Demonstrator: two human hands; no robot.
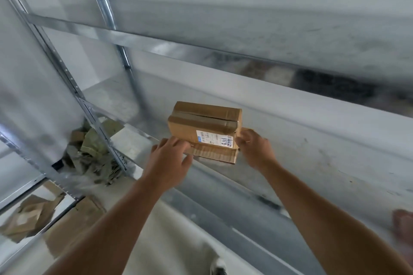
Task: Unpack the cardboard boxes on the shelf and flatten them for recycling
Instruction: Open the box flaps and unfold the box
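A small brown cardboard box point(204, 128), sealed with brown tape and bearing a white label with handwritten numbers, sits at the front edge of a grey metal shelf point(312, 145). My left hand point(171, 155) grips its near left corner, fingers curled over the lower edge. My right hand point(254, 146) holds the box's right side, fingers against the end face. The box's underside and far side are hidden.
Perforated metal uprights point(73, 87) of the shelving run down the left. Crumpled packing paper point(93, 152) and flattened cardboard pieces point(29, 216) lie on the floor at lower left. A higher shelf rail point(156, 42) crosses above. A foot shows at the right edge point(403, 225).
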